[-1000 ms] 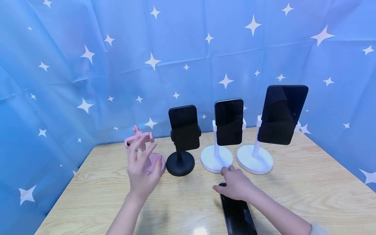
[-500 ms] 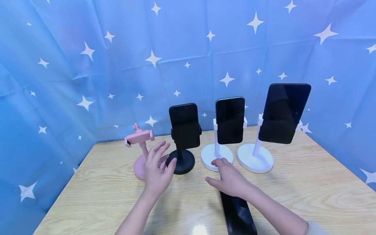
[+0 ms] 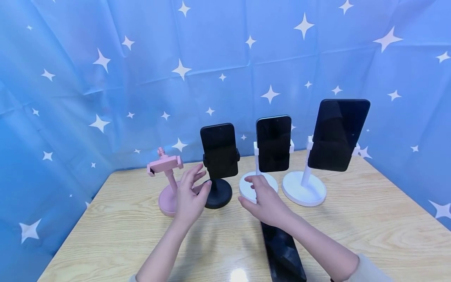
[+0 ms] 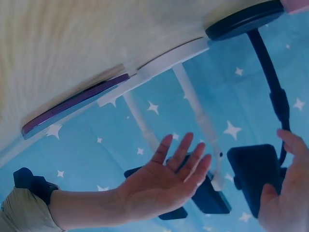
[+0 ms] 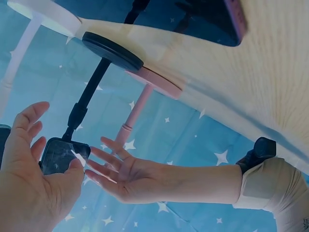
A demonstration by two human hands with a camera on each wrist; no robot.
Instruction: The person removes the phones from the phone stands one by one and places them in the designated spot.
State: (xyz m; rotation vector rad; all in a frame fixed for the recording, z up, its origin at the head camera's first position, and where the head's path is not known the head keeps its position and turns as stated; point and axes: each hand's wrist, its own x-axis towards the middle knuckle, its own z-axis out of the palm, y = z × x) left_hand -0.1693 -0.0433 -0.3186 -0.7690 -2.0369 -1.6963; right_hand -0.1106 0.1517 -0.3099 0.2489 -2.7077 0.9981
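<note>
The left hand (image 3: 189, 199), fingers loosely spread and empty, hovers near the black stand (image 3: 220, 196), right of the pink stand (image 3: 164, 164). The right hand (image 3: 266, 201), also relaxed and empty, hovers above the flat phone's (image 3: 283, 252) far end, on the near table (image 3: 105, 235).

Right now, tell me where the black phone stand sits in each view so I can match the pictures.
Head: black phone stand just left of centre, beyond the left hand.
Left wrist: upside down, base at upper right.
Right wrist: upside down at upper left, stem slanting down-left.
Shared landmark: flat-lying phone, at lower centre, upper left and top respectively.
</note>
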